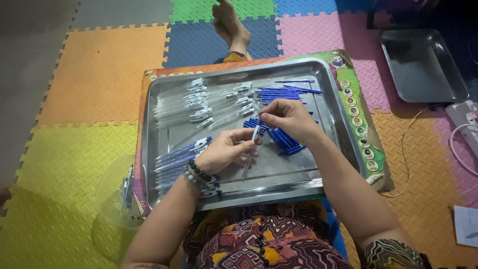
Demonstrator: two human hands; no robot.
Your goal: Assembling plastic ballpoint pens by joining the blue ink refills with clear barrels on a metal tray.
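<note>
My left hand (225,151) grips a clear pen barrel (248,162) that slants down over the metal tray (336,130). Just above it, my right hand (289,117) pinches the blue-and-white top end (257,132) of that same pen between thumb and fingers. Blue pen caps and refills (284,139) are piled under and right of my right hand. More blue refills (286,92) lie at the tray's back. Clear pen barrels with white clips (199,104) are heaped at the back left. Finished blue pens (177,158) lie by my left wrist.
The tray rests on a cardboard board (368,149) on coloured foam mats. A second metal tray (420,65) sits at the back right, beside a white power strip (465,119) and cables. A clear plastic tub (117,199) stands to the left. My foot (231,27) stretches beyond the tray.
</note>
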